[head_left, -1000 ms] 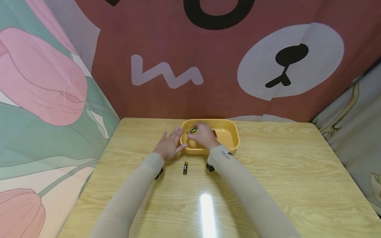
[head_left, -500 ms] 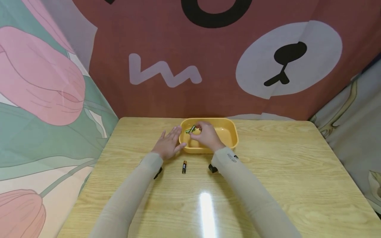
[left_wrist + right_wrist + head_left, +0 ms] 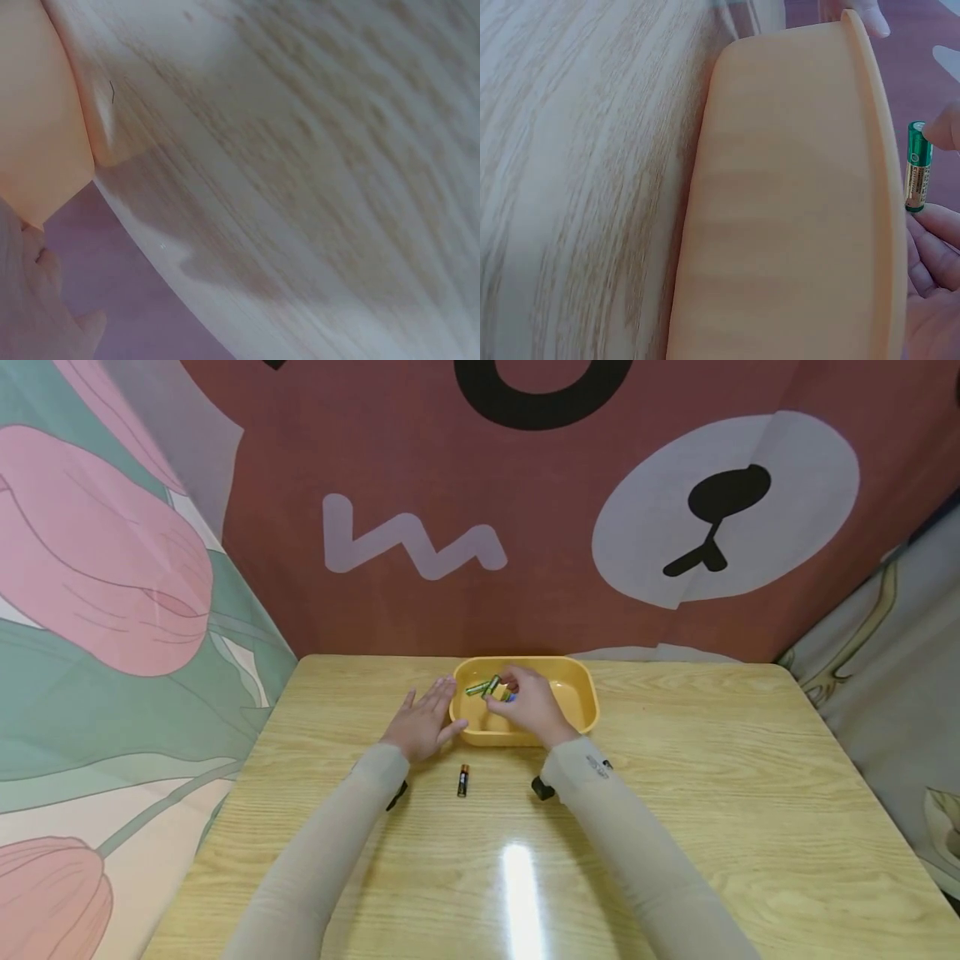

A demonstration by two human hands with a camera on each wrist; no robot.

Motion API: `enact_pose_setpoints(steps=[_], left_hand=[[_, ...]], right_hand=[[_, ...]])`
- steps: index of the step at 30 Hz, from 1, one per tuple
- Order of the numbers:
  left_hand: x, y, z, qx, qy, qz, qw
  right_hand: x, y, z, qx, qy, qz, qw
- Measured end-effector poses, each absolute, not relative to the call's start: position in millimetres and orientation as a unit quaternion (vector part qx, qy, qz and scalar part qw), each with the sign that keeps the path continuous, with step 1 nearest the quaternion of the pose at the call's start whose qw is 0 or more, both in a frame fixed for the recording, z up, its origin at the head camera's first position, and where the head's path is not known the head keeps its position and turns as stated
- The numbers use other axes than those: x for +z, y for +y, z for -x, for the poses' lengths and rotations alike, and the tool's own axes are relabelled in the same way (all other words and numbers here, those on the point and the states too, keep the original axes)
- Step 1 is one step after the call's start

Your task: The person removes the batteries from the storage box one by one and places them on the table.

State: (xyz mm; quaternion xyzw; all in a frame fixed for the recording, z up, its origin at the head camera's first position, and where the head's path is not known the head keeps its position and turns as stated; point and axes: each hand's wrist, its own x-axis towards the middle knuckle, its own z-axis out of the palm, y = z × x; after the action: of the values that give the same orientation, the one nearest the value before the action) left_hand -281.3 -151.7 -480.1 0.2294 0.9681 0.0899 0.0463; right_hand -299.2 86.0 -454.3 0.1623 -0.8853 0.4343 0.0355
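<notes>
A yellow plastic tub (image 3: 585, 727) stands at the back of the table. Over its left part my right hand (image 3: 531, 703) pinches a green and gold battery (image 3: 917, 166) between thumb and fingertips, above the rim in the right wrist view. A second green battery (image 3: 477, 688) lies inside the tub, just left of the held one. Something small and blue (image 3: 511, 698) shows under the right hand, partly hidden by it. My left hand (image 3: 422, 724) lies against the tub's left side, fingers straight and thumb along the front rim.
A black battery with a copper-coloured end (image 3: 462, 781) lies on the wooden table (image 3: 712, 793) in front of the tub, between the forearms. A brown printed cloth (image 3: 405, 618) hangs right behind the table's back edge.
My right hand has drawn slightly right and up with the green battery, which now stands apart from the other green one. The blue thing has come into view. The left hand stays put.
</notes>
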Motion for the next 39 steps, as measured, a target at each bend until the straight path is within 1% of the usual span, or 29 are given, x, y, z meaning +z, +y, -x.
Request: enact_pose_setpoints(steps=[7, 14, 25, 39], left_hand=[[-479, -152, 282, 0.087, 0.968, -0.229, 0.048], [-478, -150, 281, 0.074, 0.969, -0.227, 0.055], [-477, -150, 281, 0.077, 0.970, -0.224, 0.052], [-478, -151, 282, 0.077, 0.969, -0.227, 0.054]], right_hand=[[-454, 92, 292, 0.447, -0.875, -0.177, 0.046], [-452, 96, 282, 0.444, -0.878, -0.175, 0.036], [-441, 96, 264, 0.451, -0.873, -0.184, 0.041], [-435, 99, 245, 0.422, -0.878, -0.217, 0.070]])
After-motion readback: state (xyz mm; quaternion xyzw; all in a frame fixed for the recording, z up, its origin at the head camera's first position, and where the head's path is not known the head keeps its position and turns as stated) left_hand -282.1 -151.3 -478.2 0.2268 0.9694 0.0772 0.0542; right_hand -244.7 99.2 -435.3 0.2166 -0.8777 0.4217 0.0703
